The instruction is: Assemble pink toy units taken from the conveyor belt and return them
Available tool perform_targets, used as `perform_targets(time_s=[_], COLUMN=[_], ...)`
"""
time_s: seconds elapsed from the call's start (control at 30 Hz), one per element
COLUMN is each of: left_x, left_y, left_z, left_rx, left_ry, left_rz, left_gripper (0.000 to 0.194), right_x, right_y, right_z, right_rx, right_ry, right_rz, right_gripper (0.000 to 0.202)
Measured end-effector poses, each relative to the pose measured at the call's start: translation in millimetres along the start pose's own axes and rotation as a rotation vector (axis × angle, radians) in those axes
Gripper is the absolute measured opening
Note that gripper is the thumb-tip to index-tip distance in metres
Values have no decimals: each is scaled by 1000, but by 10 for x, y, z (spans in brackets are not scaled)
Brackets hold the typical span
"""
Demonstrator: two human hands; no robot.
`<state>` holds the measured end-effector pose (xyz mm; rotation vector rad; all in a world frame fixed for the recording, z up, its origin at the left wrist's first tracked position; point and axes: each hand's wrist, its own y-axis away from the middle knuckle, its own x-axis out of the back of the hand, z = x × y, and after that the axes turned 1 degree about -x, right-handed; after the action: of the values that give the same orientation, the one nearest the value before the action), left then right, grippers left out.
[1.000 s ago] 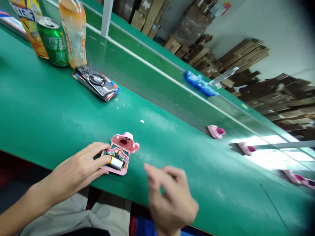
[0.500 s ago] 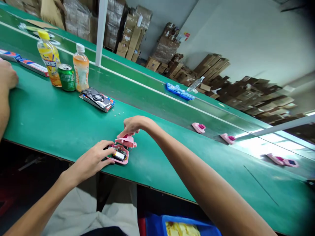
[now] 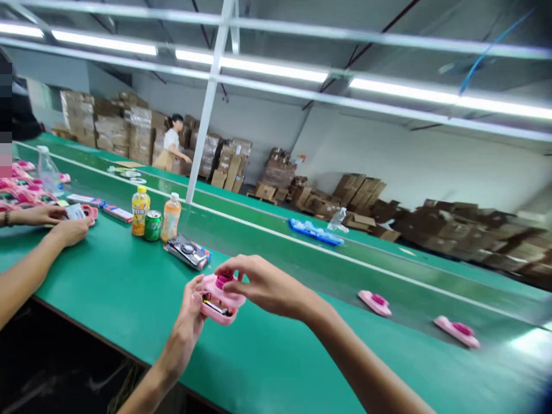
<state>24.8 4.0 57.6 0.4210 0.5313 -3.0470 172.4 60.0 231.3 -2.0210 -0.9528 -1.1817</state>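
Observation:
My left hand (image 3: 192, 307) grips the left side of a pink plastic case bottom (image 3: 219, 314), with a silvery battery and small parts showing inside. Over it, my right hand (image 3: 245, 280) pinches the pink cover (image 3: 211, 283) by its magenta round knob (image 3: 223, 280). The two halves lie close together, with a gap at the front where the inside shows. Both hands are over the green table (image 3: 142, 287).
Beyond the hands stand a phone on a box (image 3: 188, 252), a green can (image 3: 153, 225) and two bottles (image 3: 140, 211). Pink cases (image 3: 374, 302) lie on the belt at right. A co-worker's hands (image 3: 71, 225) hold parts at left; another person (image 3: 171, 144) stands far back.
The view has tilted up. The cover, which stood raised behind the bottom half, now lies over it, and the case is lifted and held in my left hand.

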Motion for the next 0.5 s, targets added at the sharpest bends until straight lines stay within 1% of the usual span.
perform_targets(time_s=[0.07, 0.1, 0.2, 0.27, 0.3, 0.33, 0.37, 0.4, 0.43, 0.47, 0.5], left_x=[-54, -73, -106, -112, -114, -117, -121, -128, -135, -142, -147], left_y=[-80, -104, -133, -141, -146, -152, -158, -164, -168, -170, -168], left_z=[135, 211, 387, 420, 413, 397, 378, 360, 344, 331, 319], left_rx=[-1, 1, 13, 36, 51, 62, 70, 73, 70, 66, 65], left_ry=[-19, 7, 181, 262, 285, 300, 312, 321, 328, 323, 301], left_rz=[-33, -46, -61, -61, -43, -8, 29, 69, 109, 139, 159], left_gripper=[44, 45, 41, 41, 42, 45, 47, 49, 50, 50, 50], right_x=[70, 106, 194, 208, 192, 157, 100, 22, -77, -194, -326], right_y=[23, 27, -8, -55, -69, -68, -45, 1, 72, 161, 262], right_z=[-31, -45, -64, -45, -29, -13, 0, 7, 9, 6, 0], right_rx=[51, 60, 40, 6, -8, -21, -42, -74, -118, -168, -219], right_ry=[-3, -12, -68, -126, -153, -164, -150, -107, -43, 29, 90], right_rz=[14, 7, -53, -112, -120, -82, 5, 142, 306, 467, 597], right_gripper=[22, 22, 24, 26, 26, 27, 26, 22, 18, 20, 31])
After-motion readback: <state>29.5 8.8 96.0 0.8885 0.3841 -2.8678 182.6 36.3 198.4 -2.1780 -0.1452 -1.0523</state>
